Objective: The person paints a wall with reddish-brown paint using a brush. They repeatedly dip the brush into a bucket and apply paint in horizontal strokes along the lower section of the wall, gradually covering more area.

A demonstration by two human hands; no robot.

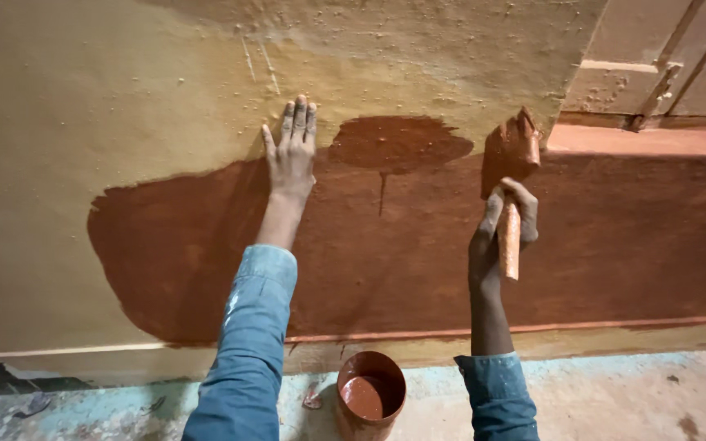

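Currently the step in hand reads as brushing red-brown paint over the wall (83,106): left of the paint can (371,396) and well above it, the left hand (292,151) lies flat, fingers spread, grasping nothing, at the upper edge of the painted patch (206,237). Right of the can and equally high, the right hand (502,233) is clenched around the handle of the paint-loaded brush (511,155), bristles touching the wall at the paint boundary. By my judgement the next stroke calls for steady contact along that upper edge beside the wooden door frame (647,139).

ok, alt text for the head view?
A person's right hand holds a paint-caked brush against a wall partly coated reddish-brown, while the left hand presses flat on it. A paint pot sits on the floor below.
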